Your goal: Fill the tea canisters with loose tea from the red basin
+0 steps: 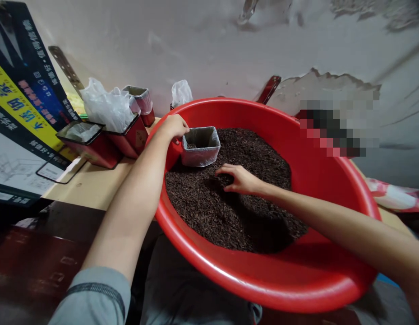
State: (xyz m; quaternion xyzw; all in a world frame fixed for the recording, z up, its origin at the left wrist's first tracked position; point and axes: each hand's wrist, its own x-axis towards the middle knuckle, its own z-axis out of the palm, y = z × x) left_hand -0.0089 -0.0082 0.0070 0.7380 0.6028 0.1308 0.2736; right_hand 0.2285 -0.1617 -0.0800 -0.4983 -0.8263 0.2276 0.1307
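Observation:
A big red plastic basin (260, 289) holds a heap of dark, thin, dried bits that look like loose black tea (202, 203). On the heap, by the basin's left wall, stands a small rectangular tin (200, 155) with a clear plastic bag liner folded over its rim. Its floor shows a little dark material. My left hand (175, 127) reaches over the basin's rim and grips the tin at its left edge; some fingers are hidden. Just above the heap, right of the tin, my right hand (239, 178) has curved fingers, thumb apart, with nothing visible between them.
Left of the basin, on a wooden board (101, 185), stand red tins with plastic liners (94, 146) and a tall printed carton (26, 104). A red and white packet (397, 196) lies at the right. The peeling wall (182, 49) rises close behind; one patch is pixelated.

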